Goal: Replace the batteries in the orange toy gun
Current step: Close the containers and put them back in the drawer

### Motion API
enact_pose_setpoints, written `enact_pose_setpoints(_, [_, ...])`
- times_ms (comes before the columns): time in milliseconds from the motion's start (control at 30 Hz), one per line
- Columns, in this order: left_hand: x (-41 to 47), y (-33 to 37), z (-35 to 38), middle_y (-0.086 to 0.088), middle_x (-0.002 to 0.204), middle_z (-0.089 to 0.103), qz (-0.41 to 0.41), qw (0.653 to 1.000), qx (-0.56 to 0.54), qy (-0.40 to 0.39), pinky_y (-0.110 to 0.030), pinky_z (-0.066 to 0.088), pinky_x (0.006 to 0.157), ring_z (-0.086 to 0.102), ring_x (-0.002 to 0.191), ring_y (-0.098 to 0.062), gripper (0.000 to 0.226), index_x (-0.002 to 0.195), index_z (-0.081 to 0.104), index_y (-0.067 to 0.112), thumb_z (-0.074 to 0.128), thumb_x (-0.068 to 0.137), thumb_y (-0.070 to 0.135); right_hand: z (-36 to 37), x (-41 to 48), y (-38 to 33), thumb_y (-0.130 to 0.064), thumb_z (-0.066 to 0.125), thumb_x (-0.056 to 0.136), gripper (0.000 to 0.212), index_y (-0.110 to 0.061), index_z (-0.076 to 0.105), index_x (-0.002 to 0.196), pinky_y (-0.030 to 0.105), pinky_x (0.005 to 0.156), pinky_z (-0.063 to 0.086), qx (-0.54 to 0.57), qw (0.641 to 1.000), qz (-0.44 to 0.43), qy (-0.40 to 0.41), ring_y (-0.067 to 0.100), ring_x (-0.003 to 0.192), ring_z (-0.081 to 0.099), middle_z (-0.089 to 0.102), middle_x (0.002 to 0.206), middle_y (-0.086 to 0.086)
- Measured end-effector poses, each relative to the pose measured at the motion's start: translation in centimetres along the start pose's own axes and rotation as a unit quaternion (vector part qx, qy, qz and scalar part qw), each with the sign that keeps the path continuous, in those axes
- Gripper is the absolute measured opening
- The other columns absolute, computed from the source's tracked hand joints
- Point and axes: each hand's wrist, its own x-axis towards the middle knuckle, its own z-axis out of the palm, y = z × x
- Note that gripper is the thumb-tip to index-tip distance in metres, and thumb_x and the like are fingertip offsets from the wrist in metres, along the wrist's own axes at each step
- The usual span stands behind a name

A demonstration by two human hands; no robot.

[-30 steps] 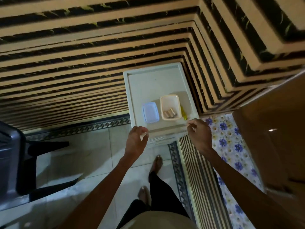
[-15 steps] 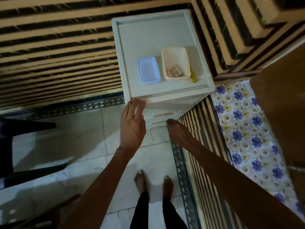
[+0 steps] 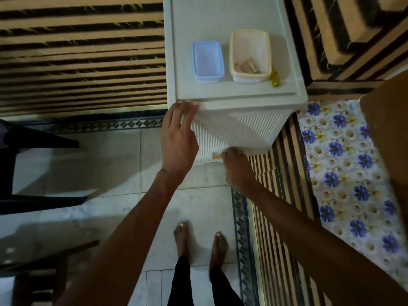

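A white plastic drawer cabinet [image 3: 238, 127] stands against the striped wall. On its top sit a blue tub [image 3: 207, 60], a cream tub [image 3: 250, 51] with batteries [image 3: 246, 67] in it, and a yellow-green tool [image 3: 274, 78]. My left hand [image 3: 178, 138] lies flat with straight fingers against the cabinet's front left corner. My right hand [image 3: 237, 166] is lower, with its fingers curled into the edge of a lower drawer [image 3: 206, 157]. A small orange patch [image 3: 217, 155] shows in the gap beside those fingers. The toy gun is not in view as a whole.
A dark plastic chair [image 3: 26, 164] stands on the tiled floor at the left. A striped mat [image 3: 280, 217] and a floral cloth [image 3: 348, 173] lie at the right, next to a brown wooden surface [image 3: 388, 133]. My bare feet [image 3: 198, 241] stand in front of the cabinet.
My view has come closer to the cabinet. My right hand went from the top's front edge down to a lower drawer. My left hand opened and now lies flat on the front corner.
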Motion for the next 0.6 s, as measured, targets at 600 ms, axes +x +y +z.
enact_pose_setpoints(600, [3.4,3.2,-5.7,-0.008,0.134,0.060,-0.094,0.979,0.029,-0.178,-0.041,0.047,0.105,0.051,0.128,-0.028,0.052,0.127,0.065,0.011,0.056,0.081,-0.012,-12.8,-9.3,-1.2,-0.009,0.089,0.042,0.057,-0.011,0.068,0.095,0.032,0.061,0.052,0.029,0.994,-0.095,0.054,0.021,0.075,0.061,0.066,0.087,0.004])
